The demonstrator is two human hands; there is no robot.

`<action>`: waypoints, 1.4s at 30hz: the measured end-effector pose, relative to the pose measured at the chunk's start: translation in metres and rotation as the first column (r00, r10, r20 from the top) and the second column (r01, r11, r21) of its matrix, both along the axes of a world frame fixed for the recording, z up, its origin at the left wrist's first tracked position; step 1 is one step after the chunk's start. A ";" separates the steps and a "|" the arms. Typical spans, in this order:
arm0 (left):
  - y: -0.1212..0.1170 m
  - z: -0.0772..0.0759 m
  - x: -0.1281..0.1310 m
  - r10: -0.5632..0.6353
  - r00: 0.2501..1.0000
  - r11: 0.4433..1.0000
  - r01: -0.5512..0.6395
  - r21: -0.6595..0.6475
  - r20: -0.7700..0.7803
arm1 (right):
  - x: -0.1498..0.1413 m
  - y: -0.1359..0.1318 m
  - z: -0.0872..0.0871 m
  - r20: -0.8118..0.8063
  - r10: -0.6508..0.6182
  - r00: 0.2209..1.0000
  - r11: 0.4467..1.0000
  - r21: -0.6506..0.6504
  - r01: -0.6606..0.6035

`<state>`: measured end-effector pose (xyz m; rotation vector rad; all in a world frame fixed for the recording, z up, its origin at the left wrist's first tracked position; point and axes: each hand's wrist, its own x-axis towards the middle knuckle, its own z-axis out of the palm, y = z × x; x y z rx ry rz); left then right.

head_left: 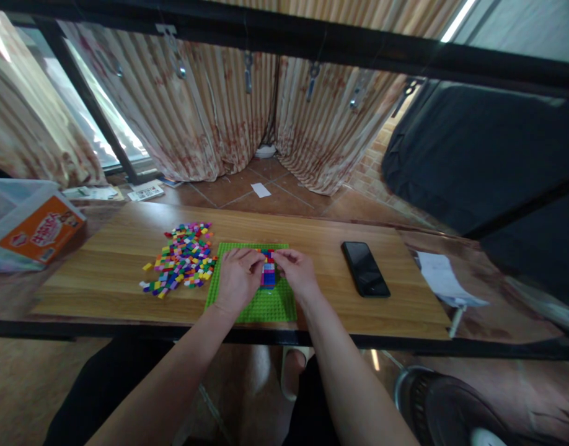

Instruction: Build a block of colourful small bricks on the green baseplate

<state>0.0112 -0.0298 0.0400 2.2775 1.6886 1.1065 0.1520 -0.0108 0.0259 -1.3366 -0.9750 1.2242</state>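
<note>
A green studded baseplate (270,308) lies on the wooden table. On it stands a small patch of toy building bricks (268,276) in blue, purple, pink and red. My left hand (240,277) rests over the plate's left half, fingers curled and thumb drawn in at the upper left of the bricks. From the right, my right hand (297,271) reaches in with thumb and forefinger pinched together by the upper right of the patch. Whatever sits between the fingertips of either hand is too small to make out. Left of the plate spreads a pile of loose coloured bricks (185,257).
A black smartphone (365,269) lies on the table (326,310) at right. Beyond the table's left end stands a clear plastic box (19,204) with an orange label. White paper (447,279) lies past the right end. A round dark object (452,402) stands on the floor, lower right.
</note>
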 end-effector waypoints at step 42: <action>-0.050 -0.007 -0.152 0.607 0.795 0.779 -0.595 -0.195 -0.003 | 0.010 -0.003 -0.006 0.492 0.008 0.871 0.985 0.148 -0.092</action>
